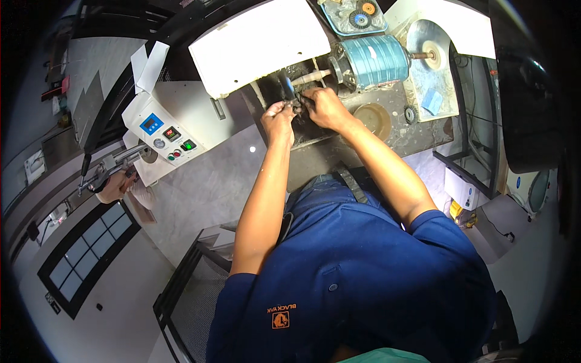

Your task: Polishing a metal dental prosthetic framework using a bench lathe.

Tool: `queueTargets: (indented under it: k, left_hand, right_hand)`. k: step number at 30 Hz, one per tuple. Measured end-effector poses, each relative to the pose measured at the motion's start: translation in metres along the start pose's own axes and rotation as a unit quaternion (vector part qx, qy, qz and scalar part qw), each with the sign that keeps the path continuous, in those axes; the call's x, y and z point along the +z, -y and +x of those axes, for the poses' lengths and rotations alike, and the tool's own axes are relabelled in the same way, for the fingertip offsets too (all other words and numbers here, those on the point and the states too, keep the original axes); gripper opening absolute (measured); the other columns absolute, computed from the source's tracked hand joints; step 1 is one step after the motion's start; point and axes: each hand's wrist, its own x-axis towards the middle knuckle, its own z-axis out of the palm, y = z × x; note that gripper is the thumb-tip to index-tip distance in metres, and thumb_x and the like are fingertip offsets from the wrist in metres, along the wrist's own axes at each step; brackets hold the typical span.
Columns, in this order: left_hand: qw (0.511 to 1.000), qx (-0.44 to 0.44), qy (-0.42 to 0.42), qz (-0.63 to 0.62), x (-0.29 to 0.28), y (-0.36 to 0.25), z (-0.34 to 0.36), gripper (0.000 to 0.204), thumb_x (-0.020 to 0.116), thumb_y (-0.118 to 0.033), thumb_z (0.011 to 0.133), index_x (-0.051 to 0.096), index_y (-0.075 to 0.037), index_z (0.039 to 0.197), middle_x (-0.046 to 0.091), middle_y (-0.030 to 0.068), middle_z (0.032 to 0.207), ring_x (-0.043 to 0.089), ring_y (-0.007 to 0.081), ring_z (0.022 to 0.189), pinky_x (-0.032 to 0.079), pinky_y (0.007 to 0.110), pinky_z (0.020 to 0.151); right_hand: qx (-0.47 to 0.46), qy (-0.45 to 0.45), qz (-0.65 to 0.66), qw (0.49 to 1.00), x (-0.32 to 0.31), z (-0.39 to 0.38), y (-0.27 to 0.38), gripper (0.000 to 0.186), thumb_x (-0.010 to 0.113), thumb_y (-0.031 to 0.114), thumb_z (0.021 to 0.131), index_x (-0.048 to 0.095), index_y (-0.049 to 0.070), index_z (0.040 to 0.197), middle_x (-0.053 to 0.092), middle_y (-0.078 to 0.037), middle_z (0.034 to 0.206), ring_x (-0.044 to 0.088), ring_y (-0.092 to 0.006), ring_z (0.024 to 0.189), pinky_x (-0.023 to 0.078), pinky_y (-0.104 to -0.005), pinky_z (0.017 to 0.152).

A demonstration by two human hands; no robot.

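Both my hands meet under a white hood (260, 45), beside the tapered spindle (311, 77) of a teal ribbed motor (376, 62). At the spindle's left end is a dark, narrow wheel (287, 85), partly lost in shadow. My left hand (278, 123) is closed, its fingertips pinched together just below that wheel. Close by on the right, my right hand (328, 110) has its fingers curled toward the same spot. A small dark piece (296, 105) shows between the fingertips; its kind is too hard to make out. Whether it touches the wheel, I cannot tell.
Right of the motor, a pale round buffing wheel (431, 53) stands over a tray with a blue block (432, 101). A round dish (371, 121) and a small black wheel (411, 115) lie nearer. A blue tray (339, 27) holds brush wheels. At left stands a control box (160, 130).
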Motion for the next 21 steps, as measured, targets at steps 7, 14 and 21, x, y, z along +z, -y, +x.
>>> queueTargets:
  k: [7,14,21]
  left_hand:
    - [1.000,-0.007,-0.006,0.014,-0.003,-0.002,0.004,0.009,0.052,0.010,0.084,0.055,0.007,0.092,0.060,0.0133,0.090,0.060,0.0210,0.079,0.054,0.037,0.074]
    - [1.000,-0.002,-0.029,-0.005,-0.007,-0.003,0.004,0.009,0.056,0.009,0.083,0.059,0.007,0.092,0.062,0.0095,0.084,0.058,0.0144,0.064,0.052,0.029,0.064]
    - [1.000,0.010,-0.028,0.009,-0.005,-0.004,0.003,0.007,0.056,0.009,0.083,0.060,0.007,0.089,0.063,0.0090,0.080,0.059,0.0136,0.065,0.051,0.027,0.063]
  right_hand:
    - [-0.004,0.007,0.000,1.000,0.003,-0.002,0.000,0.018,0.058,0.003,0.073,0.065,-0.006,0.087,0.060,-0.030,0.085,0.061,-0.0428,0.086,0.049,-0.0452,0.075]
    - [-0.029,0.019,-0.016,0.999,0.008,0.002,0.001,0.014,0.059,0.005,0.074,0.064,-0.004,0.082,0.061,-0.028,0.079,0.061,-0.0434,0.079,0.050,-0.0467,0.070]
    - [-0.030,0.022,-0.018,0.999,0.002,-0.001,0.003,0.017,0.063,0.008,0.074,0.064,-0.005,0.085,0.062,-0.028,0.083,0.062,-0.0424,0.083,0.050,-0.0451,0.074]
